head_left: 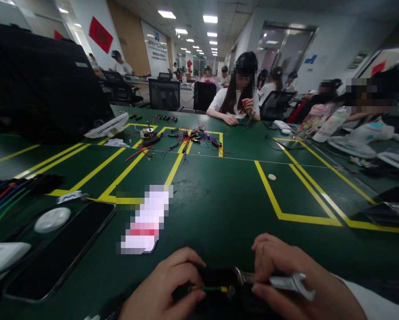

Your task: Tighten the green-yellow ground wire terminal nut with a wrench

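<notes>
At the near edge of the table, my right hand is closed round a metal open-end wrench. One jaw of the wrench points right, and its other end rests at a dark black part in front of me. My left hand is closed, thumb and index finger pinching a short green wire with yellow ends. A small round metal bolt sits at the wire's right end. Much of the black part is in shadow, so its shape is hard to make out.
On the left lie a dark phone, a white round object and a blurred-out lit phone. A pile of coloured wires lies farther back. Opposite sits a co-worker. White fans stand at right.
</notes>
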